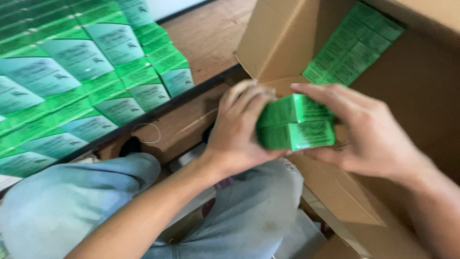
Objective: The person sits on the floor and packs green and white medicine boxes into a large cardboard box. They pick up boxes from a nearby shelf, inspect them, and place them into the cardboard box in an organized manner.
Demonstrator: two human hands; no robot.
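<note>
Both my hands grip a small stack of green packets (296,122) over the near edge of an open cardboard box (287,43). My left hand (237,127) wraps the stack's left end with its fingers curled over the top. On the right end, my right hand (364,132) presses with thumb below and fingers above. Two packets show in the stack, one on the other. Deeper in the box, a row of the same green packets (354,45) lines its far wall.
Many more green and pale-blue packets (81,76) lie stacked in rows at the left, behind a dark edge (191,93). My knees in light blue jeans (81,201) fill the lower part of the view. A white rubber band (148,133) lies on the wooden floor.
</note>
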